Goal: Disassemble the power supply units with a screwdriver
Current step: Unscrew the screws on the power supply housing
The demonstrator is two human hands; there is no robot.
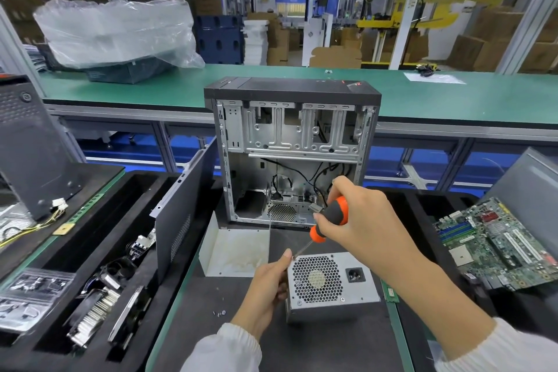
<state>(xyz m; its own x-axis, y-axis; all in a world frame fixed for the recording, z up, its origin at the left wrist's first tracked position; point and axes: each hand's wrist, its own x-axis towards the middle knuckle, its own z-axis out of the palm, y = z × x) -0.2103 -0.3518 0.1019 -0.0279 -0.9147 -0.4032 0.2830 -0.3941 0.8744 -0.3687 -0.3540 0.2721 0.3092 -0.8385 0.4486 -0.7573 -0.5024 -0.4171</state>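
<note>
Unscrewing the power supply unit's far-left corner screw
Right hand grips the screwdriver; left hand grips the unit's left edge; next, likely turning until it lifts.

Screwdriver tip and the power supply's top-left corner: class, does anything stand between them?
Nothing visible does. The screwdriver, gripped by the right hand, slants down with its tip at the top-left corner of the power supply. The left hand holds that unit's left edge, thumb just beside the tip, not across it.

Electronics teardown workshop, green-matted benches, stacked cardboard boxes, trays of computer parts
</note>
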